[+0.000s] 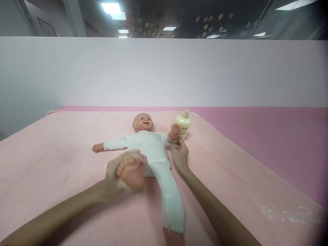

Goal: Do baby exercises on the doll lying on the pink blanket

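A baby doll [156, 147] with a white cloth body lies on its back, its head toward the far side. My left hand [112, 172] is closed around one of its legs at the ankle, lifting it so that the bare foot [133, 173] faces me; both are blurred. On the other side, my right hand [180, 155] has its fingers closed on the doll's arm near the wrist, and the doll's hand [174, 132] points up. Just behind that stands a pale yellow pump bottle [183, 120], partly covered by the doll's hand.
Under the doll spreads a pink towel [64, 136] with pale lettering [289, 214] at the near right. A darker pink surface [269, 136] shows past its right edge. A white wall panel [164, 71] rises behind, with dark glass [176, 17] above it reflecting lights.
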`<state>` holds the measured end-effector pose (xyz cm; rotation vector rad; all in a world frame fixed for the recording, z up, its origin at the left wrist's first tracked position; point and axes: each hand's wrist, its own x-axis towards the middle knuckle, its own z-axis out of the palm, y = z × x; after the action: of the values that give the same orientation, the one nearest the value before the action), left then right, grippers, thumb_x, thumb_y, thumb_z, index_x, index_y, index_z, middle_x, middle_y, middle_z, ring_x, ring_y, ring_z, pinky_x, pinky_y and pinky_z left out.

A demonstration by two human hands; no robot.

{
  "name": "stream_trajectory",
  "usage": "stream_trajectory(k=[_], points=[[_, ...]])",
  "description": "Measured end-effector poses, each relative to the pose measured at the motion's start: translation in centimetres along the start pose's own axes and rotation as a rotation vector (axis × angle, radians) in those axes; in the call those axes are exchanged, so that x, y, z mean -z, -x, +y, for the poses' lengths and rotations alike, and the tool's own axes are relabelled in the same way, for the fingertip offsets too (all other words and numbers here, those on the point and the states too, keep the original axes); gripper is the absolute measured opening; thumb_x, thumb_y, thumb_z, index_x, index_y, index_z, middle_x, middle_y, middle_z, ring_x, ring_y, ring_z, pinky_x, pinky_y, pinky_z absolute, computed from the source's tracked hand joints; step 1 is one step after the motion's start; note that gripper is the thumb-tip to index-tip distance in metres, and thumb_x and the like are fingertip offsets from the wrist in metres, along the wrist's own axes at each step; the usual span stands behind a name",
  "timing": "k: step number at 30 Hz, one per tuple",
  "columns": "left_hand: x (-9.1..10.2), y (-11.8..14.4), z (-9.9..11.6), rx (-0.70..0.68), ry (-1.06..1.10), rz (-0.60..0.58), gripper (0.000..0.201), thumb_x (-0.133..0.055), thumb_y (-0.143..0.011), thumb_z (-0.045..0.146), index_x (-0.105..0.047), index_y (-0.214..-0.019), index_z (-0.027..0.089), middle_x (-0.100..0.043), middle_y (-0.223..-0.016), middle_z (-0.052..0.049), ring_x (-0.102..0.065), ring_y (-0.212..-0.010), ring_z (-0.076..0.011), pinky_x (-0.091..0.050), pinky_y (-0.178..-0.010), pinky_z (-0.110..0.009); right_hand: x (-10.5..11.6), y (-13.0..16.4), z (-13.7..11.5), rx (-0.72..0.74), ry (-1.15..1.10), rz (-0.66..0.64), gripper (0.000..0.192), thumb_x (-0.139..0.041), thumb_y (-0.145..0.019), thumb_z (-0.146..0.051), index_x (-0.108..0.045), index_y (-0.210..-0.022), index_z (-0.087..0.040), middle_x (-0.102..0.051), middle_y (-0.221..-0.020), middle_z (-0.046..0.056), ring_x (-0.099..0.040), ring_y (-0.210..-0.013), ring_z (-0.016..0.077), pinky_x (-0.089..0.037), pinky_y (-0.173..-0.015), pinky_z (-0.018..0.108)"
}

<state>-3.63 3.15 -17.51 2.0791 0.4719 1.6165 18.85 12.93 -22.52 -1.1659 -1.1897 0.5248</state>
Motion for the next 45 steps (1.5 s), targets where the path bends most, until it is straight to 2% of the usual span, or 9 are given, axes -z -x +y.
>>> stream_trajectory(k=[5,9,16,20,24,28,37,41,45], points=[[2.2,-1.2,-3.2,0.386,-0.098,0.068,0.055,-0.081,-0.060,0.048,-0.058,-0.095,0.013,-0.062,-0.096,-0.011,-0.058,-0.095,-0.0266,-0.048,-0.086,-0.039,-0.4,0.3,-0.4,0.086,0.195,-0.194,0.045,-0.047,-0.073,-0.025,-0.061,-0.116,-0.022,-0.055,-0.102,0.008,-0.051,-0.094,0.0213,-0.046,-0.082,0.038],[1.3,-1.2,-0.3,0.230,-0.071,0.122,0.054,-0.073,-0.067,0.057,-0.060,-0.093,0.012,-0.062,-0.092,-0.011,-0.058,-0.093,-0.0283,-0.049,-0.086,-0.041,-0.4,0.1,-0.5,-0.187,-0.233,0.050,0.048,-0.060,-0.069,-0.038,-0.054,-0.111,-0.014,-0.058,-0.102,0.009,-0.058,-0.084,0.0191,-0.050,-0.069,0.031],[-3.4,1.4,5.4,-0.149,0.135,-0.495,0.033,-0.042,-0.094,0.043,-0.054,-0.103,0.013,-0.066,-0.086,-0.011,-0.064,-0.085,-0.0197,-0.048,-0.091,-0.031,0.0,-0.2,-0.3,-0.461,-0.481,0.239,0.060,-0.065,-0.059,-0.029,-0.047,-0.115,-0.017,-0.054,-0.114,0.010,-0.060,-0.084,0.0191,-0.054,-0.063,0.029],[-1.3,-0.7,3.7,0.018,0.145,-0.233,0.032,-0.061,-0.085,0.043,-0.058,-0.100,0.015,-0.064,-0.092,-0.008,-0.061,-0.091,-0.0206,-0.047,-0.089,-0.035,-0.1,-0.1,-0.6,-0.219,-0.188,0.051,0.041,-0.061,-0.065,-0.036,-0.059,-0.098,-0.011,-0.060,-0.087,0.008,-0.057,-0.075,0.0188,-0.050,-0.065,0.031],[1.3,-2.0,-0.7,0.241,-0.136,-0.144,0.055,-0.085,-0.053,0.045,-0.061,-0.092,0.016,-0.063,-0.090,-0.005,-0.059,-0.090,-0.0231,-0.047,-0.084,-0.035,-0.2,0.1,-1.1,0.006,0.127,-0.201,0.048,-0.049,-0.071,-0.030,-0.061,-0.115,-0.018,-0.057,-0.100,0.009,-0.054,-0.090,0.0213,-0.047,-0.079,0.038],[1.2,-1.9,-0.8,0.370,-0.202,-0.116,0.058,-0.082,-0.051,0.055,-0.060,-0.085,0.014,-0.062,-0.087,-0.006,-0.057,-0.087,-0.0235,-0.046,-0.075,-0.032,-0.1,0.1,-0.9,-0.153,-0.070,-0.114,0.050,-0.057,-0.068,-0.034,-0.058,-0.114,-0.016,-0.058,-0.098,0.009,-0.057,-0.079,0.0193,-0.049,-0.063,0.031],[-3.9,1.3,5.0,-0.133,0.215,-0.451,0.029,-0.049,-0.092,0.042,-0.054,-0.092,0.014,-0.067,-0.083,-0.009,-0.064,-0.081,-0.0181,-0.047,-0.084,-0.029,0.6,-0.8,0.5,-0.588,-0.549,0.224,0.047,-0.069,-0.054,-0.024,-0.055,-0.097,-0.011,-0.059,-0.098,0.008,-0.058,-0.075,0.0158,-0.052,-0.058,0.026],[-0.6,-0.8,2.8,0.071,0.172,-0.186,0.041,-0.077,-0.069,0.040,-0.058,-0.096,0.016,-0.064,-0.092,-0.009,-0.062,-0.087,-0.0221,-0.050,-0.078,-0.033,0.8,-0.7,1.0,-0.401,-0.343,0.166,0.040,-0.066,-0.062,-0.034,-0.055,-0.094,-0.012,-0.059,-0.090,0.007,-0.056,-0.067,0.0150,-0.047,-0.055,0.026],[2.8,-2.1,-1.6,0.418,-0.075,-0.081,0.059,-0.088,-0.048,0.043,-0.058,-0.089,0.012,-0.063,-0.090,-0.009,-0.060,-0.088,-0.0258,-0.050,-0.077,-0.035,0.6,-0.2,0.6,-0.007,0.155,-0.138,0.039,-0.050,-0.075,-0.033,-0.060,-0.108,-0.015,-0.059,-0.092,0.008,-0.055,-0.080,0.0197,-0.046,-0.067,0.033]])
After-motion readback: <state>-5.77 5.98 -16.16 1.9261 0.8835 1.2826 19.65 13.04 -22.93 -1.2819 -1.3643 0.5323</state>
